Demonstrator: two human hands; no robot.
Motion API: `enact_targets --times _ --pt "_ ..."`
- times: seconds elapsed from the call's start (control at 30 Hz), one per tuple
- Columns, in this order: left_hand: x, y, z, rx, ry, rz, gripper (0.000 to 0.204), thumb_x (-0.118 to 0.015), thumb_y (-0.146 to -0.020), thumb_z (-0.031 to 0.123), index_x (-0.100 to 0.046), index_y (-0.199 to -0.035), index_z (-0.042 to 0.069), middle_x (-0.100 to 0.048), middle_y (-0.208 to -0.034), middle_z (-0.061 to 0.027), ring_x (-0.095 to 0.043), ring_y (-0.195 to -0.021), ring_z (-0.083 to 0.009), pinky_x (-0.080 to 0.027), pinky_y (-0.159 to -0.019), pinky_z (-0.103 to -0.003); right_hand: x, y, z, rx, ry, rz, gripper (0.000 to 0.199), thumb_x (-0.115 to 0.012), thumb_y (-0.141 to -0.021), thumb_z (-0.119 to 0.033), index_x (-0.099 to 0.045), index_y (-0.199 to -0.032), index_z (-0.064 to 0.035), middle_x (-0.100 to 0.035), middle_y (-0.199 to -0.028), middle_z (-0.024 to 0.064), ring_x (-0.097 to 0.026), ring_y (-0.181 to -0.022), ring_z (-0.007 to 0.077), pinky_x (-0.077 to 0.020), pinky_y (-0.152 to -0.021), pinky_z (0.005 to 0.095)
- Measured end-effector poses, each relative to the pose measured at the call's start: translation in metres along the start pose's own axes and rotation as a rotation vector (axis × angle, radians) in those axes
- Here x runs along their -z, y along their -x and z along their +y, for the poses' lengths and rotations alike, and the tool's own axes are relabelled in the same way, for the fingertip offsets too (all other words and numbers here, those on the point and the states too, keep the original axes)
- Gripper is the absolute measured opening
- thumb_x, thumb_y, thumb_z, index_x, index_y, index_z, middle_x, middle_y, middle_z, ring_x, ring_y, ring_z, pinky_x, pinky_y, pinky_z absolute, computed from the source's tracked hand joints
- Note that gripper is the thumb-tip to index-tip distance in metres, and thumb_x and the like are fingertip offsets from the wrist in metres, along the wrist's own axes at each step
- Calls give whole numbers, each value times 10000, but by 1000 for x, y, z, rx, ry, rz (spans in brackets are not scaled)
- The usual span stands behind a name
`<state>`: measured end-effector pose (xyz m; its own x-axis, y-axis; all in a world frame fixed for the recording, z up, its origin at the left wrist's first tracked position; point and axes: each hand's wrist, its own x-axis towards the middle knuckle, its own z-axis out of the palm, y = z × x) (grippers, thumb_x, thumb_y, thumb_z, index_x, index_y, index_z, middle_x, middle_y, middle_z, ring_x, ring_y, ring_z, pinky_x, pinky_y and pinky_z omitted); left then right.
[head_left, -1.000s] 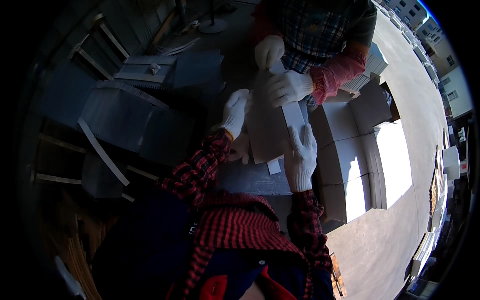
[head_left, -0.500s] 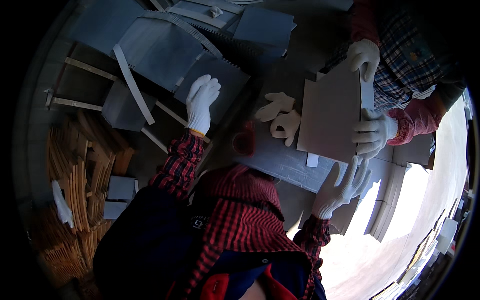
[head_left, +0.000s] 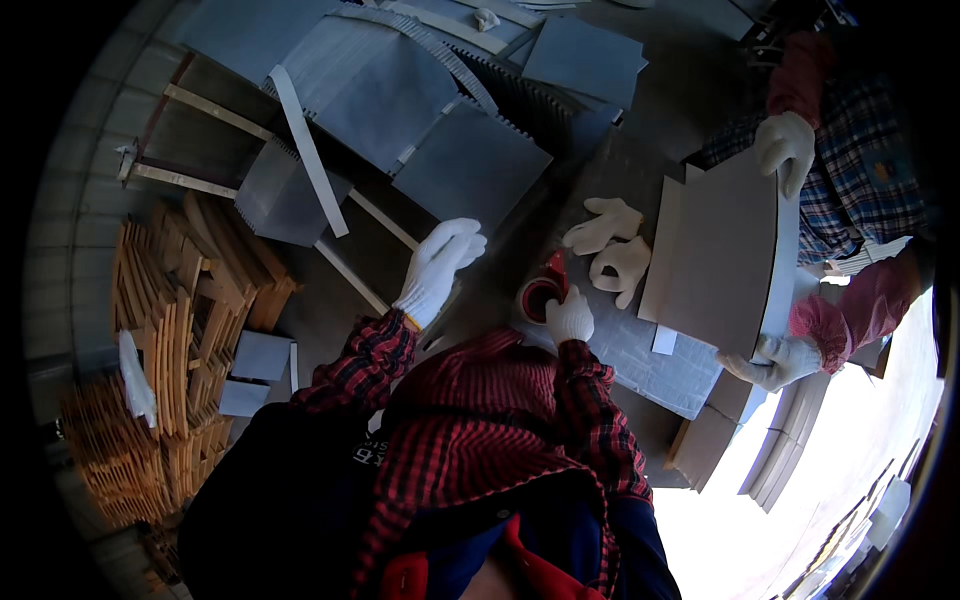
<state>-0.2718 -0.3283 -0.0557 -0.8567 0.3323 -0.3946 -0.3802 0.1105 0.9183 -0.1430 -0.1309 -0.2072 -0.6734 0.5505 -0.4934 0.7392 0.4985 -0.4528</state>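
Observation:
My right hand (head_left: 570, 318), in a white knit glove, is closed at the edge of a red tape dispenser (head_left: 533, 304) on the near left corner of the worktable (head_left: 648, 372). My left hand (head_left: 442, 270), gloved alike, hovers left of the table with its fingers stretched out and nothing in them. Beyond the dispenser lies a pair of spare white gloves (head_left: 612, 225). A co-worker across the table grips a folded grey cardboard sheet (head_left: 715, 255) with two gloved hands, one (head_left: 787, 150) at its far corner and the other (head_left: 775, 362) at its near corner.
Stacked grey cardboard panels (head_left: 375, 95) fill the far left, with a pale strip (head_left: 308, 150) lying across them. Brown slatted pieces (head_left: 165, 370) are piled at the left. Bundled board edges (head_left: 785, 450) stand beside the bright floor at the right.
My right hand has left the near corner of the cardboard sheet and moved left onto the tape dispenser. My left hand stays raised. The co-worker's near hand has shifted under the sheet's near corner.

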Motion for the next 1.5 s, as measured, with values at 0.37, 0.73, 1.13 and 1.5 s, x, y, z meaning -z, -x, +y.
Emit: enact_targets --times 0.37,0.73,1.13,1.5 --pt "-66 53 21 545 -178 -688 834 -293 -968 775 -671 -1016 33 -695 -845 -98 -698 -735 -180 -580 -693 -289 121 148 35 286 -735 128 542 -599 -864 -56 -563 -1404 -54 -598 -1275 204 -614 -1154 300 -505 -951 375" --pt "-133 82 33 394 202 -979 443 -504 -1065 402 -687 -1061 -2 -689 -885 -61 -625 -728 -97 -521 -669 -202 177 246 23 408 -174 778 626 -656 -739 40 -622 -1350 -93 -591 -1202 165 -584 -1131 356 -501 -962 421" --pt "-135 18 96 414 444 -1012 313 -408 -1089 264 -593 -989 31 -583 -864 -25 -531 -760 -120 -463 -767 -285 205 189 -32 355 -459 627 623 -706 -807 -34 -554 -1412 -42 -573 -1348 152 -575 -1208 314 -474 -1023 414" --pt "-176 -111 190 192 -44 -1343 314 -493 -1069 276 -620 -872 66 -535 -727 28 -465 -650 -54 -389 -603 -216 282 181 -108 317 -61 804 592 -754 -750 3 -616 -1319 -82 -592 -1204 175 -611 -1075 344 -549 -858 426"
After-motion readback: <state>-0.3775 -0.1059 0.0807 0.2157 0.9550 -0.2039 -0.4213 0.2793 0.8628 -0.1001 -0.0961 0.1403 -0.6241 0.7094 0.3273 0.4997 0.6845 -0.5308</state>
